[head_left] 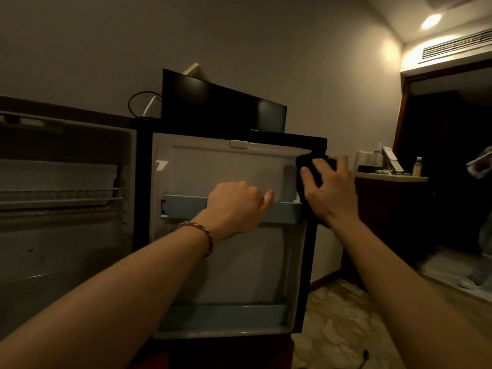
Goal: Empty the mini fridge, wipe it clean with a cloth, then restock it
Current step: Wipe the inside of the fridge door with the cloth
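The mini fridge (pixel 61 235) stands open at the left, its white inside bare apart from a wire shelf (pixel 58 199). Its door (pixel 234 262) is swung wide and faces me, with a grey-blue upper door rail (pixel 183 206) and a lower one (pixel 226 314). My left hand (pixel 237 206) grips the upper rail near its middle. My right hand (pixel 328 190) presses a dark cloth (pixel 306 163) against the door's upper right corner and edge.
A black box (pixel 221 107) and a white plug with cable (pixel 150 106) sit on top of the fridge. To the right a counter (pixel 391 178) carries a small bottle (pixel 417 166) and other items. A person's leg and shoe (pixel 479 262) show at the far right on the floor.
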